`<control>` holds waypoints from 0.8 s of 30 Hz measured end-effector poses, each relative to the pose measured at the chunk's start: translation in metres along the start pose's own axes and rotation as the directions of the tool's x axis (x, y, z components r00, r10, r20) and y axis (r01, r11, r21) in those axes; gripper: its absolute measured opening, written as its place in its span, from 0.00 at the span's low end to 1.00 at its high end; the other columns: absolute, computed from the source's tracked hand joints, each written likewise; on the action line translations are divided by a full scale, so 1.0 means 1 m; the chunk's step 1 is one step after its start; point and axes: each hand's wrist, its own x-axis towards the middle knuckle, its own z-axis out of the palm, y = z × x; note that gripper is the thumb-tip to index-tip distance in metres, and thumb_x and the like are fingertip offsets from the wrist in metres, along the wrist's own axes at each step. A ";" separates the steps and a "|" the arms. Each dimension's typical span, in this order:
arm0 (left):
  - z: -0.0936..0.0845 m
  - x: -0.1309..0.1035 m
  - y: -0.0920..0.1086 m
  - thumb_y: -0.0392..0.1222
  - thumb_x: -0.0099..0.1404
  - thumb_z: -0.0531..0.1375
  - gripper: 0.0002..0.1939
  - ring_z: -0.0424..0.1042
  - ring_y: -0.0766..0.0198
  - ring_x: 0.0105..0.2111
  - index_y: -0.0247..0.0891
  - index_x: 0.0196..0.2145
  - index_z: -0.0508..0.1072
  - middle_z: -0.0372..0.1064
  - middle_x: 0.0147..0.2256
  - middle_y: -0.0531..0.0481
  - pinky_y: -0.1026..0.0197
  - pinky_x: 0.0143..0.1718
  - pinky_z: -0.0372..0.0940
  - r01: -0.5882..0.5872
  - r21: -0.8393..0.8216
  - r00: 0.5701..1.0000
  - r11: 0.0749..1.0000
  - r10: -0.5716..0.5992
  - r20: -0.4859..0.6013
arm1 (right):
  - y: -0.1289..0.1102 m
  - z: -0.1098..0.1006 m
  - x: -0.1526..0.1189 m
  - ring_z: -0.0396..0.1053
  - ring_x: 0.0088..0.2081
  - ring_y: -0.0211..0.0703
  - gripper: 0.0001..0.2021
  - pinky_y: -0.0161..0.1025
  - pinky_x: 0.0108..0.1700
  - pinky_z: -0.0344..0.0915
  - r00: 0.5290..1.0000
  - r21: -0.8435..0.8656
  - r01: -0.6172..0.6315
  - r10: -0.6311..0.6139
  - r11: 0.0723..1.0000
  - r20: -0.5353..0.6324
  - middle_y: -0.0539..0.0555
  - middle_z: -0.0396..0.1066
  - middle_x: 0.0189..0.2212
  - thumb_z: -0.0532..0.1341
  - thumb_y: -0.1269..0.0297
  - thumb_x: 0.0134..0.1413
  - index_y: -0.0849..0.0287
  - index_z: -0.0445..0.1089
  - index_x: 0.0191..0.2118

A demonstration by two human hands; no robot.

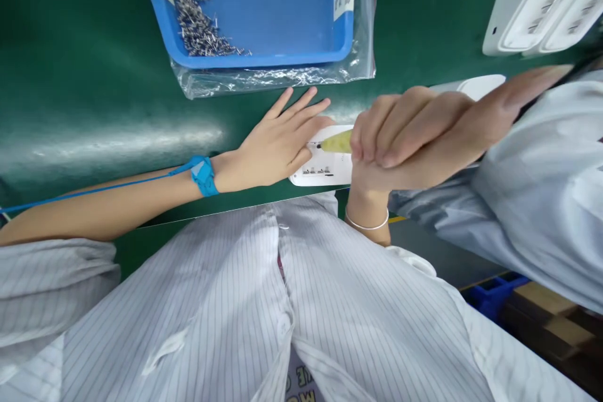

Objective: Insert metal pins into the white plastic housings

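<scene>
A white plastic plate (336, 169) with small slots and printed marks lies at the front edge of the green table. My left hand (282, 144) rests at its left side with the fingers spread, the thumb and forefinger touching the plate; a blue strap circles that wrist. Above the plate, my right hand (400, 135) is closed around a yellow tapered tool (336, 142). The tool's dark tip points down at the upper left part of the plate. Most of the tool and the plate's right end are hidden behind my right hand.
A blue tray (264, 60) with many small metal screws (198, 25) sits on a clear plastic bag (282, 78) beyond my hands. White housings (522, 19) lie at the back right. Another person's grey sleeve (541, 182) is close on the right.
</scene>
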 end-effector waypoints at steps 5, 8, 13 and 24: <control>0.003 0.001 0.001 0.52 0.75 0.47 0.25 0.39 0.44 0.73 0.41 0.64 0.63 0.50 0.71 0.49 0.29 0.73 0.31 -0.010 0.021 1.000 1.000 0.010 -0.011 | -0.042 0.011 0.018 0.56 0.12 0.43 0.50 0.40 0.21 0.65 0.923 0.064 -0.127 0.141 0.990 -0.359 0.47 0.38 0.09 0.18 0.44 0.67 0.47 0.78 0.28; 0.003 0.001 0.000 0.52 0.75 0.48 0.25 0.39 0.43 0.73 0.42 0.64 0.62 0.51 0.70 0.49 0.29 0.73 0.31 -0.019 0.009 1.000 1.000 0.019 -0.015 | -0.058 0.004 0.022 0.47 0.08 0.42 0.61 0.38 0.18 0.60 0.893 0.123 -0.143 0.181 0.982 -0.411 0.47 0.31 0.09 0.02 0.52 0.49 0.48 0.76 0.25; 0.003 0.004 0.002 0.53 0.73 0.50 0.26 0.40 0.41 0.73 0.42 0.64 0.63 0.54 0.69 0.49 0.27 0.72 0.30 0.001 -0.042 1.000 0.999 -0.001 -0.004 | -0.052 0.003 0.020 0.42 0.07 0.37 0.57 0.33 0.16 0.54 0.872 0.174 -0.073 0.148 0.982 -0.466 0.43 0.27 0.08 0.08 0.46 0.58 0.49 0.78 0.28; 0.004 0.004 0.004 0.51 0.72 0.50 0.27 0.39 0.43 0.73 0.40 0.65 0.62 0.54 0.69 0.50 0.30 0.73 0.32 0.006 -0.007 1.000 1.000 -0.006 0.006 | -0.009 0.021 0.004 0.72 0.20 0.46 0.54 0.39 0.24 0.63 0.865 0.526 0.070 0.211 0.848 -0.455 0.47 0.45 0.11 0.16 0.39 0.62 0.49 0.80 0.46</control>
